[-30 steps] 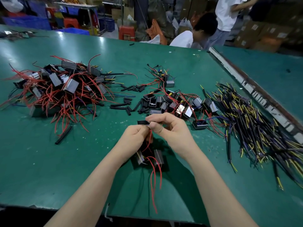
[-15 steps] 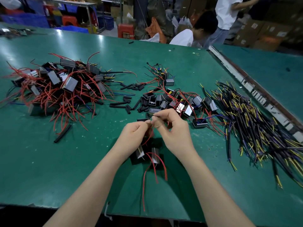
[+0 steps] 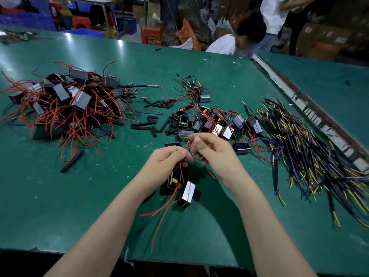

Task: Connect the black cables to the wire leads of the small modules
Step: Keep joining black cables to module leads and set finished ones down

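Observation:
My left hand (image 3: 165,164) and my right hand (image 3: 215,154) meet over the middle of the green table (image 3: 79,206), both pinching thin red wire leads (image 3: 186,148) between thumb and fingers. Two small grey-and-black modules hang below my left hand: one open-faced (image 3: 173,180), one with a shiny side (image 3: 188,194). Their red leads (image 3: 161,220) trail down toward me. Whether a black cable sits between my fingers is hidden. A heap of black cables with yellow and purple cores (image 3: 311,152) lies to the right.
A big tangle of modules with red leads (image 3: 65,104) fills the left of the table. More loose modules (image 3: 209,122) and short black sleeve pieces (image 3: 153,124) lie just beyond my hands. A metal strip (image 3: 311,108) edges the table at right. People stand behind.
Both hands have lifted slightly away from me with the leads. The hanging modules have swung and the shiny one has turned; the red leads now trail to the lower left.

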The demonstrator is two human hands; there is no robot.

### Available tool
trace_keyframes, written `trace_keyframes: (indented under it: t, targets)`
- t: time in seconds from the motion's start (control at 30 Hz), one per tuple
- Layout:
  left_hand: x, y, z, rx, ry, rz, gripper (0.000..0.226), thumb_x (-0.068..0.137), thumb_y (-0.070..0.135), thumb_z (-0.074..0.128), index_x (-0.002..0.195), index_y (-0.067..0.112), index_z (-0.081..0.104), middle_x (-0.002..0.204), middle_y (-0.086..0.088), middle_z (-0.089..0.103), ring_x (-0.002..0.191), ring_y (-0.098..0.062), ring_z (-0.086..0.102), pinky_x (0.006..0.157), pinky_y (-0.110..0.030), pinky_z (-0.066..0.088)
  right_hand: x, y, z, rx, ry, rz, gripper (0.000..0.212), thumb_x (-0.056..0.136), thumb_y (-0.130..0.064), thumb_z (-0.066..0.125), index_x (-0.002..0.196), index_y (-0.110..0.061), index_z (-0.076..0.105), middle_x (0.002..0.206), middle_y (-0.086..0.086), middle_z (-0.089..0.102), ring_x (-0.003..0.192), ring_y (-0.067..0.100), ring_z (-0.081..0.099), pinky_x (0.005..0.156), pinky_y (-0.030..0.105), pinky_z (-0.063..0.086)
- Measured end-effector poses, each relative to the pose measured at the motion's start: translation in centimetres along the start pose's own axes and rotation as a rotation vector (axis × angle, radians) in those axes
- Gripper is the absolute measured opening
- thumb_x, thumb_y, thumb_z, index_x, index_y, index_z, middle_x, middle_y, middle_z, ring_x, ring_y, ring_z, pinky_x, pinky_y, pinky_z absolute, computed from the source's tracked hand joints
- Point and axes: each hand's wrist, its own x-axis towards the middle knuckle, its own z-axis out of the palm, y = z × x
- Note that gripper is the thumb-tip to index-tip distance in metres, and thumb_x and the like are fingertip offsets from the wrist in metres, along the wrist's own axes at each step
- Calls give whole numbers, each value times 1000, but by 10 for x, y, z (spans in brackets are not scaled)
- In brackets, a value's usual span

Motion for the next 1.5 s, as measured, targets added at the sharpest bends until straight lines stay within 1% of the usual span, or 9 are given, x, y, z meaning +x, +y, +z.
trace_keyframes:
  t: [0.17,0.3,0.43,0.6,0.73,1.07,1.17,1.3,1.5]
  targets:
    - [-2,5,-1,-177,-86,-47,45,93,4,43,57,20,66,69,2,67,62,-7,55,64,-16,46,-4,-5,-2,108,-132,-4,16,89,-36,57,94,-33,72,72,-9,65,63,6,56,56,18,40]
    - [-2,8,-4,-359,-188,-115,24,79,17,45,58,17,56,66,-2,60,58,-12,51,59,-18,45,-5,-4,-3,179,-197,-44,15,82,-36,62,92,-32,73,73,-5,66,67,11,55,67,34,39]
    - [-2,9,-5,-355,-190,-143,22,84,10,45,63,9,49,64,-2,59,56,-11,49,57,-17,44,-4,-3,-1,43,-101,-132,4,85,-28,64,83,-25,66,66,-10,64,64,4,55,64,20,46]
    - [-2,11,-4,-118,-5,-13,36,87,-5,47,57,9,61,60,1,63,57,-7,53,60,-15,44,-5,5,-2,-443,49,-365,14,94,-21,58,81,-20,60,70,-13,56,65,0,47,61,11,37]
    - [-5,5,-4,266,64,153,17,80,18,56,70,15,70,73,3,65,69,-2,56,70,-15,43,-7,12,-1,-552,77,-427,20,98,-23,50,84,-11,60,78,-2,59,71,18,51,66,30,44]
    - [-4,7,9,867,38,516,22,85,18,55,86,8,74,94,0,70,80,-20,65,71,-33,53,-18,21,-12,-631,65,-36,28,99,-37,43,76,-23,49,62,-10,50,62,10,48,58,31,30]
    - [0,10,18,767,-5,451,14,87,12,62,93,11,75,87,0,69,82,-14,62,78,-24,47,-22,18,-29,-458,-14,11,29,97,-39,48,72,-28,59,59,-15,55,56,-3,47,60,23,36]
    - [10,13,27,585,-52,205,15,88,21,62,77,20,73,71,15,66,64,2,57,65,-9,39,-25,18,-46,-345,71,-37,30,90,-52,46,82,-30,65,60,-18,53,57,-2,44,57,16,35]
    - [16,15,30,33,-74,-130,17,83,22,64,70,21,75,74,0,72,49,-5,50,50,-14,42,-33,27,-55,-550,239,-439,7,89,-15,65,95,-16,70,73,-24,50,65,-4,44,64,12,32]
